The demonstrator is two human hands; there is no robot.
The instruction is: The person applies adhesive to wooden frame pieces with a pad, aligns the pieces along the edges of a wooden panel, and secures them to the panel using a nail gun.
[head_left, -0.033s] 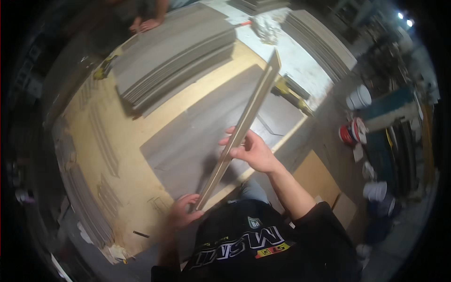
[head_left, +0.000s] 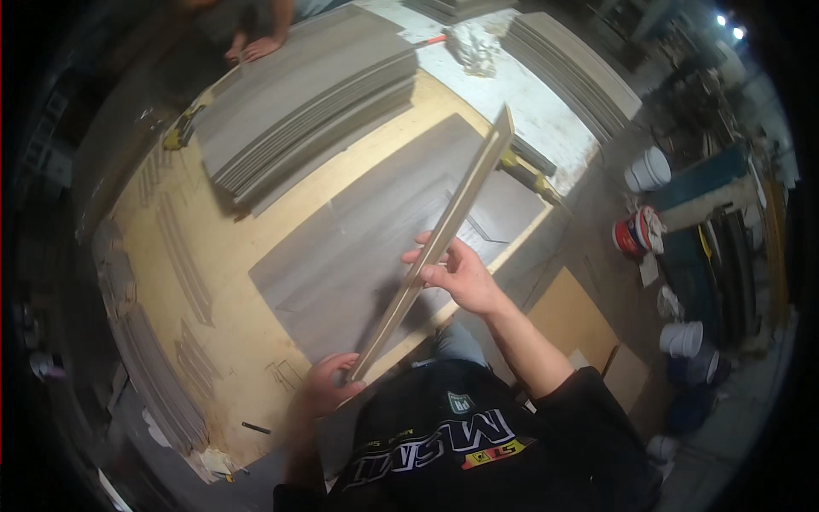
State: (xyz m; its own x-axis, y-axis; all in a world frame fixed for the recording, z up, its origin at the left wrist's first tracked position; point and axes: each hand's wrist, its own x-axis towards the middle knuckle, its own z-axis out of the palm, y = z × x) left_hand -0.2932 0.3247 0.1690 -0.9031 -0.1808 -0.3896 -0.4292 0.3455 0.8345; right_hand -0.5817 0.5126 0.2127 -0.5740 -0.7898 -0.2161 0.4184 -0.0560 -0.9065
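A long, narrow grey-brown strip (head_left: 465,193) with a pale edge and a slanted far end is held up at a tilt over the table. My right hand (head_left: 458,275) grips it near its middle, thumb on the near side and fingers around the other. At its lower end, close to my body, my left hand (head_left: 334,382) closes on it, with some fingers partly hidden. Below the strip lies a wide grey panel (head_left: 341,247) on the light wooden tabletop (head_left: 235,239). A thin dark angular piece (head_left: 479,225) rests on the panel, right of the strip.
A stack of grey panels (head_left: 299,102) stands at the far side, near another person's hand (head_left: 263,49). Yellow tools lie right (head_left: 533,181) and left (head_left: 177,136). Thin strips (head_left: 162,367) and a small black stick (head_left: 256,427) lie left. White buckets (head_left: 648,170) stand right.
The view has shifted slightly, so the table appears a little further left. The strip's far end has dipped a little to the right; both hands keep their grip.
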